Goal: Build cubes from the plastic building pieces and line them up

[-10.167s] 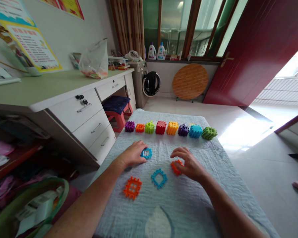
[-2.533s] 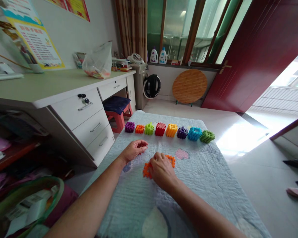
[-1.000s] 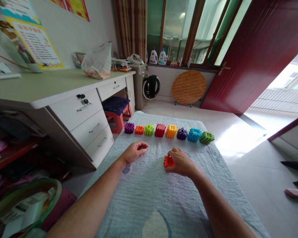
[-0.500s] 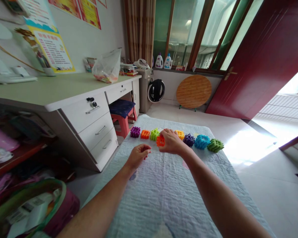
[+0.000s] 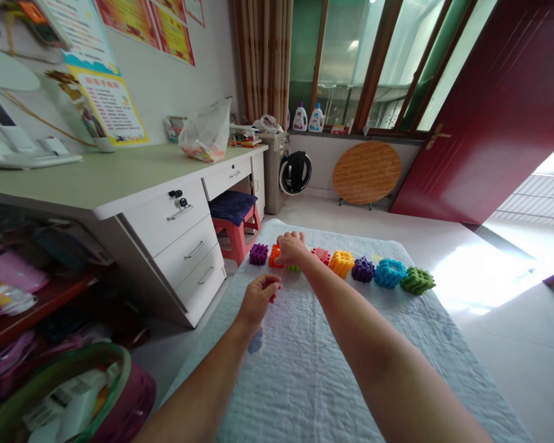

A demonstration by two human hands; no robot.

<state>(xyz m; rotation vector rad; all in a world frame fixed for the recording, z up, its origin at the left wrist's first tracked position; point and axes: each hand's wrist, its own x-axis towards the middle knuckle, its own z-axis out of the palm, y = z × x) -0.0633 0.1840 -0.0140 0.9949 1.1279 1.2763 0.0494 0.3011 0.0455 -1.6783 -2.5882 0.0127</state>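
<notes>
A row of lattice-sided toy blocks lies across the cloth. My right hand reaches over its left part, fingers curled at an orange block. A second orange block is not visible now. Below that hand, a lime green block is mostly covered. The purple block sits at the left end. Right of my wrist come a red block, a yellow block, a dark violet block, a blue block and a green block. Nearer me, my left hand hovers closed, no object showing in it.
A pale blue quilted cloth spreads under the blocks. On the left stand a desk with drawers and a pink stool. A basket is at the lower left. A round wooden tabletop leans by the wall.
My right hand has moved left along the row with the orange block, from in front of the lime green one. The red block has come into view. My left hand stays nearly put.
</notes>
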